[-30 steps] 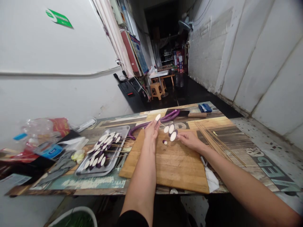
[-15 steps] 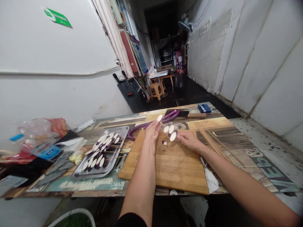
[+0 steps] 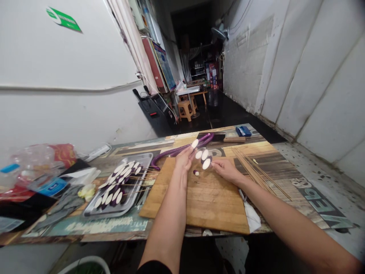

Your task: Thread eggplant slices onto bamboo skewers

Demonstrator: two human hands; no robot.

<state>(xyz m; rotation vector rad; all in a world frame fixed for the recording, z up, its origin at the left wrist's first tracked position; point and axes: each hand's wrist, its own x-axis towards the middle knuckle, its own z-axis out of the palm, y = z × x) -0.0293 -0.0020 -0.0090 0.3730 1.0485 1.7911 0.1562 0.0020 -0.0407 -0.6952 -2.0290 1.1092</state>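
Over the wooden cutting board point(image 3: 205, 205), my left hand point(image 3: 184, 158) pinches a white oval eggplant slice point(image 3: 195, 144) with its fingers raised. Facing it, my right hand point(image 3: 225, 168) is closed at the near end of a bamboo skewer carrying several purple-skinned eggplant slices point(image 3: 204, 155). The skewer's tip points up and left, close to the slice in my left fingers; whether it pierces that slice I cannot tell. Most of the stick is hidden by slices and fingers. A small eggplant end piece point(image 3: 196, 173) lies on the board beneath them.
Left of the board, a metal tray point(image 3: 134, 205) bears several loaded skewers. Whole long eggplants point(image 3: 168, 153) and a knife point(image 3: 234, 139) lie behind the board. Loose bamboo skewers point(image 3: 255, 173) and a blue box point(image 3: 243, 131) are at right; plastic bottles point(image 3: 34, 163) at far left.
The view has shifted slightly, moving the table a little left in the picture. Both hands keep nearly the same hold, with the left-hand slice and the skewer slightly closer together.
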